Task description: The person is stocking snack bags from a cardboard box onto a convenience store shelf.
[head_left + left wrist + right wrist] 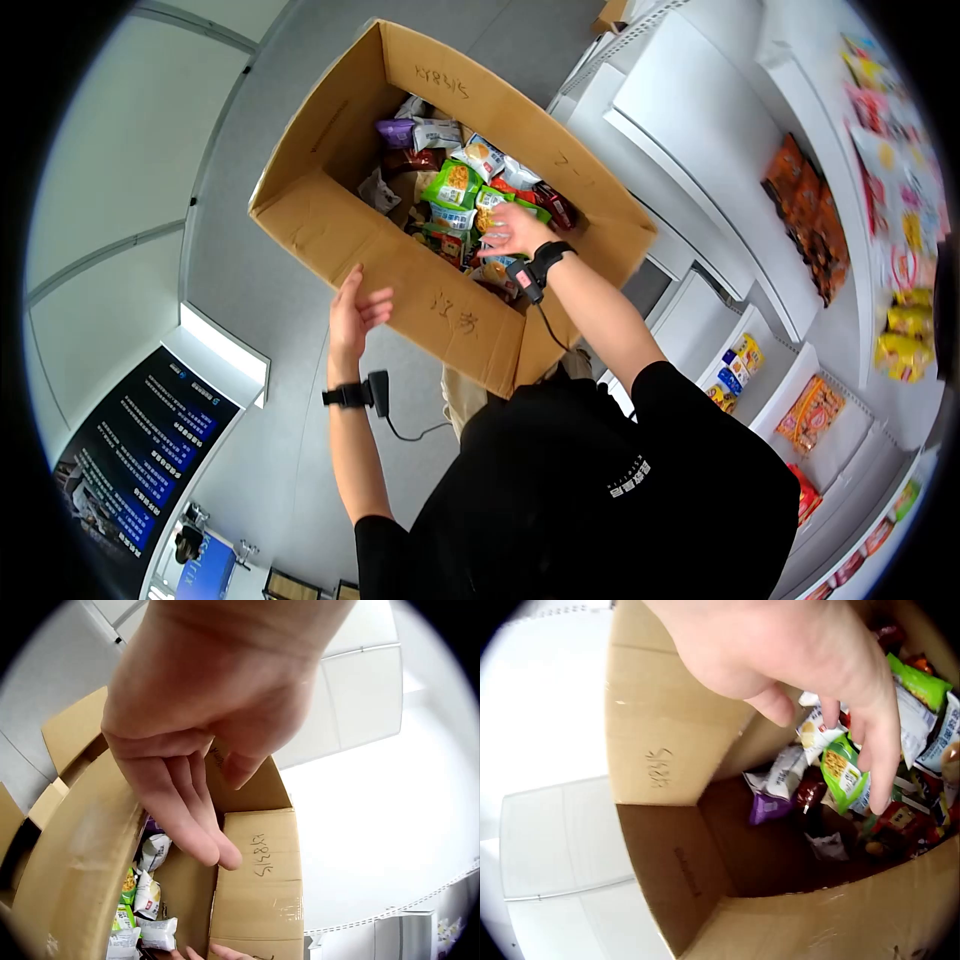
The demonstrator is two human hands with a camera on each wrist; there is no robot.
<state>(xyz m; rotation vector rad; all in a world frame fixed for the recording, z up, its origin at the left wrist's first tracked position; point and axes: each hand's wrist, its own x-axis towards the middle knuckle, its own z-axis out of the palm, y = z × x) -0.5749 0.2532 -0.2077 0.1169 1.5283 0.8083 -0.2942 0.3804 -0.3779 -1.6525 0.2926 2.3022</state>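
Observation:
A large open cardboard box (400, 290) holds a jumble of snack packets. My right hand (518, 232) reaches in over them, its fingers pointing down and holding nothing. Below those fingers, in the right wrist view, lies a green snack bag (843, 774) beside white packets. A purple packet (396, 132) rests towards the far end of the box. My left hand (358, 312) hovers by the box's near side flap, fingers loosely extended and free of any item. From the left wrist, part of the load shows past the box wall, including a white packet (148, 894).
White shelves (680, 90) stand to the right, with brown bags (808, 220), yellow packets (905, 335) and an orange bag (811, 414) on them. Grey floor (270, 170) lies to the left of the box. A black poster panel (150, 450) is at lower left.

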